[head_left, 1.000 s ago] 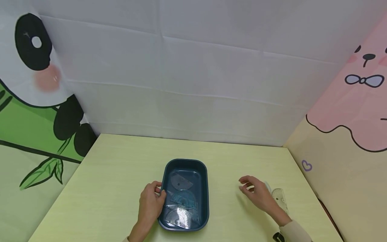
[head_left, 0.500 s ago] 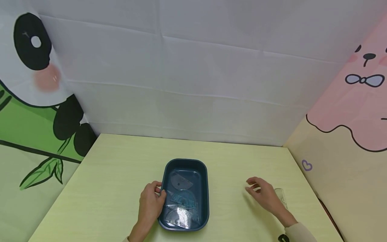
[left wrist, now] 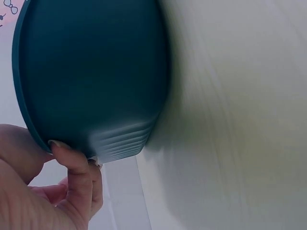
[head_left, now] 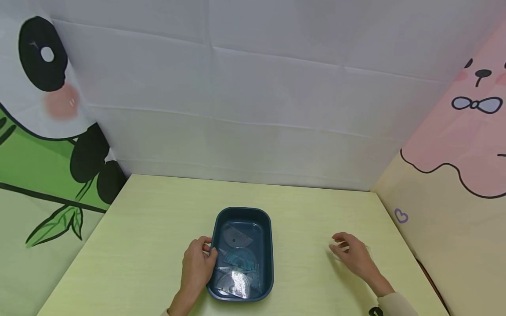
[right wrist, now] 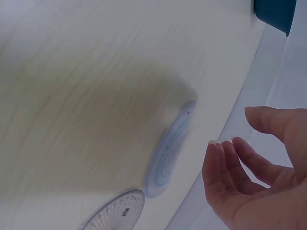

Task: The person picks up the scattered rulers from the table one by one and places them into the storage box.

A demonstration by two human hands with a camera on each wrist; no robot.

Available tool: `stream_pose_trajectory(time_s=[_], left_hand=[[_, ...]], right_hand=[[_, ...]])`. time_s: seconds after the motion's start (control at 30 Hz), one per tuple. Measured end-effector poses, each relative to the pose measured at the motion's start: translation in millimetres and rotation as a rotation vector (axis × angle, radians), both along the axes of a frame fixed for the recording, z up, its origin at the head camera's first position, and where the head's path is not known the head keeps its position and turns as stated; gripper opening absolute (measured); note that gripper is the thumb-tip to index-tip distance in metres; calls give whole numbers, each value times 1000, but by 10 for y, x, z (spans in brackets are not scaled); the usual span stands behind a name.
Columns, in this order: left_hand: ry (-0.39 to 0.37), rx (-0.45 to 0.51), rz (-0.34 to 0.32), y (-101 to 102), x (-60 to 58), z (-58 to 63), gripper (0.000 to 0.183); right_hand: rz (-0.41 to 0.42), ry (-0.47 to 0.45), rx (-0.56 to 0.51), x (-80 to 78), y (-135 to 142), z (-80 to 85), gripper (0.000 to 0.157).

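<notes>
My left hand [head_left: 197, 263] holds the left rim of a dark blue plastic bin [head_left: 266, 228], thumb on the rim side and fingers against the outer wall. Inside the bin lie several clear plastic pieces, among them a blue-tinted protractor [head_left: 240, 259] and a clear protractor [head_left: 234, 284]. Over the table to the right hovers my right hand [head_left: 353, 256], fingers loosely bent, thumb apart, gripping nothing. Below it, in the right wrist view, a bluish protractor [right wrist: 169, 151] and a clear protractor [right wrist: 117, 213] lie flat; the head view mostly hides them behind the hand.
A pale yellow table [head_left: 166, 206] bears everything. White cloth [head_left: 253, 109] hangs along its back edge. Printed panels stand at both sides, a green-and-white one [head_left: 47, 166] at left and a pink one [head_left: 454, 140] at right.
My right hand has moved rightward in steps, away from the bin, and now covers most of the loose protractors. The left hand and the bin stay in place.
</notes>
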State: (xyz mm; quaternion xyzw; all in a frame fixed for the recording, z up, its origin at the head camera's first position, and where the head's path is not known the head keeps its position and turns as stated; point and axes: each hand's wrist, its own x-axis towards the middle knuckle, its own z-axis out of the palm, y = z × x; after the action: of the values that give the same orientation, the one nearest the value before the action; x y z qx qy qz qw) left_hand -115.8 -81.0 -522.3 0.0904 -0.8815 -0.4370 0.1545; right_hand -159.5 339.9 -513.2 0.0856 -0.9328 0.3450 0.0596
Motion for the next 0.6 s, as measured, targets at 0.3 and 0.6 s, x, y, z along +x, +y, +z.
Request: stream_pose_trajectory(time_s=[0.3,0.6], left_hand=[[-12,2,-3,-15,7,6,24],[5,4,-1,-19,12,-7,23]], right_hand=[[-96,-95,80,-6,128,-42,36],[-130,-144,118,-4,205,-54,45]])
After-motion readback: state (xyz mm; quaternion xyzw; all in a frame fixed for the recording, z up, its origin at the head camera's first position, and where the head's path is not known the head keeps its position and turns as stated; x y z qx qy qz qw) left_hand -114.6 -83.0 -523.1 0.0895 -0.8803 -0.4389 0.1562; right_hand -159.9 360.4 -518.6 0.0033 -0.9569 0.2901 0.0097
